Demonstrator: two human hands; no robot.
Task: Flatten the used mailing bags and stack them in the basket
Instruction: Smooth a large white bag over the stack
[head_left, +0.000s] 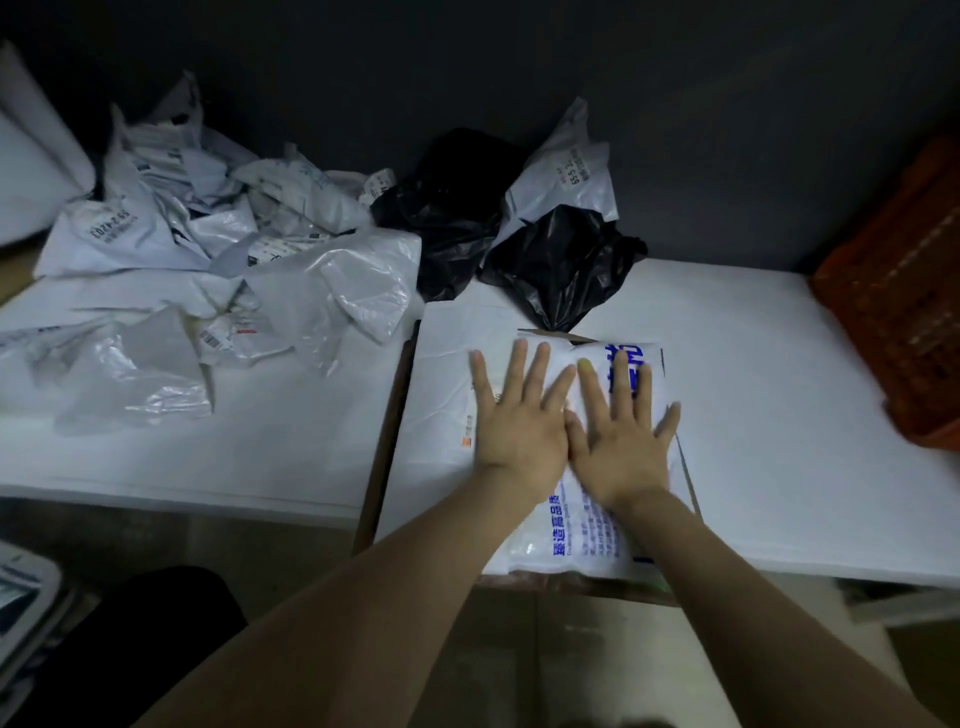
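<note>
Your left hand (519, 421) and right hand (623, 447) press flat, side by side, on a white blue-printed mailing bag (571, 540) on the worktop (753, 415); each grip splayed apart, clasping nothing.

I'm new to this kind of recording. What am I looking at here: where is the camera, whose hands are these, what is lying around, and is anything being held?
There is no machine here. A person works with bare hands, and the single picture comes from a camera worn on the head, looking forward and down. The left hand and right hand lie side by side, fingers straight, pressing flat on a white mailing bag with blue print on a white table. Nothing is gripped; the bag is only pressed down. To the left is a pile of crumpled white bags, at the back are black bags, and at the right edge stands an orange basket.
</note>
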